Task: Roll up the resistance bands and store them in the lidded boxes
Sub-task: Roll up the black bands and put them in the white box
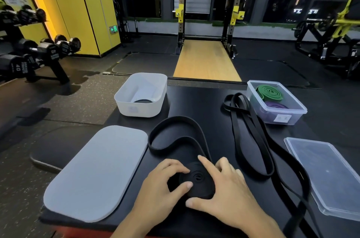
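Note:
A wide black resistance band (175, 132) lies on the black table, partly wound into a flat coil (198, 179) at the front. My left hand (161, 185) and my right hand (226, 185) both grip the coil from either side, thumbs at its near edge. The band's loose loop trails away toward the white open box (124, 101), which holds one black roll. A second, thinner black band (251, 136) lies unrolled to the right. The clear box (292, 110) at the back right holds a green roll (269, 91) and a purple roll (275, 105).
A grey lid (93, 171) lies flat at the front left, overhanging the table edge. A clear lid (329, 177) lies at the right edge. Beyond the table are a dumbbell rack (29, 51), a squat rack (208, 14) and a dark gym floor.

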The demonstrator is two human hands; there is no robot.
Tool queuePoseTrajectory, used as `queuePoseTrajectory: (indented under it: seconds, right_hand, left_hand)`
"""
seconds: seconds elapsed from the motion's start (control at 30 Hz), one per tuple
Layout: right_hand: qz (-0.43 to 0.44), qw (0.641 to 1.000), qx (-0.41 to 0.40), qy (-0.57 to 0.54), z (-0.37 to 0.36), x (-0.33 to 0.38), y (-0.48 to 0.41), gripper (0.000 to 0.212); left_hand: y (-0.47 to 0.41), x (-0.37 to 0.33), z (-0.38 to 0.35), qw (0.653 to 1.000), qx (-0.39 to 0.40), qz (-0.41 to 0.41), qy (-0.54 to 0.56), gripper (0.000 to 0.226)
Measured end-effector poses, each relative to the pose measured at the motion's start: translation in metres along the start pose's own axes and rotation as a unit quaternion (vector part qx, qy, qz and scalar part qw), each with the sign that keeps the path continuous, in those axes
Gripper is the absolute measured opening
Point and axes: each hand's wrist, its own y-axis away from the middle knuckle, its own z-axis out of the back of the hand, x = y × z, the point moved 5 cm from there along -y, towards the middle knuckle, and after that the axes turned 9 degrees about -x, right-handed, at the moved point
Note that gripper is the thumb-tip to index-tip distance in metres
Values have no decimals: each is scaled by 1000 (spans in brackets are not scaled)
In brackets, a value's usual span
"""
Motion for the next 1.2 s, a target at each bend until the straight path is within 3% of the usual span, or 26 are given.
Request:
queuePoseTrajectory:
  seconds: [0.13, 0.23, 0.43, 0.57, 0.67, 0.87, 1.0, 1.1, 1.2]
  right_hand:
    - [4, 999, 43, -31, 3, -8, -5, 110]
    - [7, 1000, -3, -18, 2, -3, -5, 99]
    - [-2, 998, -58, 26, 1, 4, 4, 101]
    - [10, 999, -41, -28, -1, -2, 2, 105]
    - [68, 995, -10, -74, -1, -4, 0, 118]
    - [67, 988, 32, -135, -4, -9, 2, 99]
    - [62, 991, 32, -118, -3, -4, -1, 107]
    - [60, 991, 38, -110, 2, 0, -5, 94]
    - [55, 993, 20, -104, 4, -1, -6, 95]
  left_hand:
    - [0, 2, 1, 1000, -6, 3, 1, 15]
    - [-1, 2, -2, 1000, 2, -7, -8, 15]
    - [-1, 0, -7, 997, 0, -54, -56, 25]
    - [-3, 3, -7, 998, 2, -44, -38, 23]
    - [-6, 3, -11, 997, 40, -50, -51, 20]
    - [-7, 1, -15, 991, 95, -46, -80, 27]
    - [-5, 1, -15, 989, 106, -42, -90, 29]
    - [-5, -2, -15, 988, 106, -54, -97, 48]
    - [-4, -7, -13, 993, 57, -45, -93, 61]
